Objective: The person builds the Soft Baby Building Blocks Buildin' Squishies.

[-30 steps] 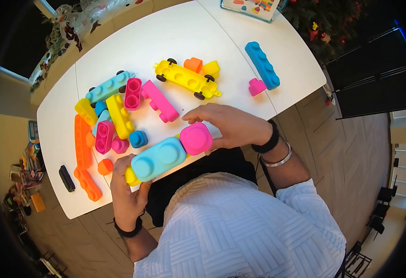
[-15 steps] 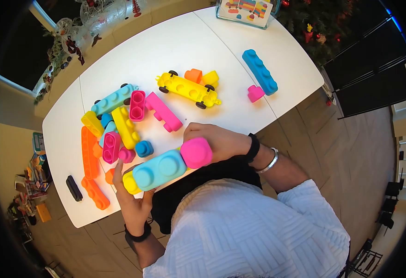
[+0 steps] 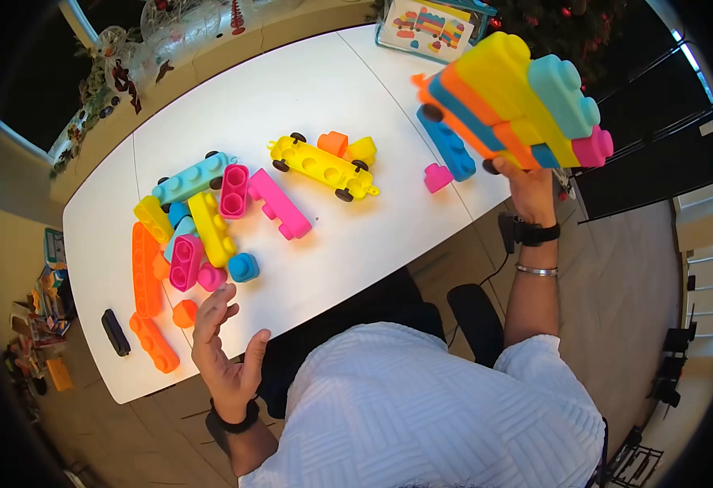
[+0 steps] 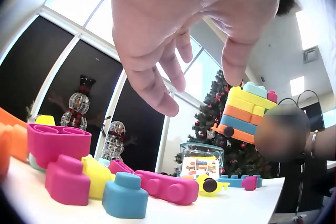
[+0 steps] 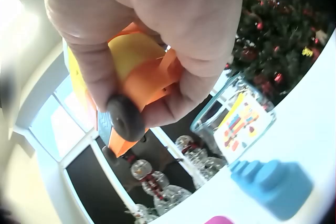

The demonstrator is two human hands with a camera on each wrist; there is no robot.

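My right hand [image 3: 533,197] grips the lower end of a stacked toy block vehicle [image 3: 499,93], held up over the table's right side. Orange, blue and yellow blocks form it, topped by a light blue block [image 3: 558,91] and a pink block [image 3: 592,148]. In the right wrist view, fingers curl round its orange end beside a black wheel [image 5: 126,118]. My left hand [image 3: 225,366] is at the table's front edge, fingers spread and holding nothing. Nearest to it are a small orange block [image 3: 184,313], a small pink block [image 3: 211,277] and a small blue block [image 3: 243,267].
A yellow wheeled base [image 3: 322,167] lies mid-table, with a long pink block [image 3: 279,205] left of it. Mixed blocks cluster at the left near a black case [image 3: 116,332]. A long blue block [image 3: 447,146] lies at the right, below a clear bag [image 3: 430,31] with a picture card.
The block vehicle has gone from between both hands at the front edge up to the right, in my right hand alone. My left hand has let go of it and stays near the edge.
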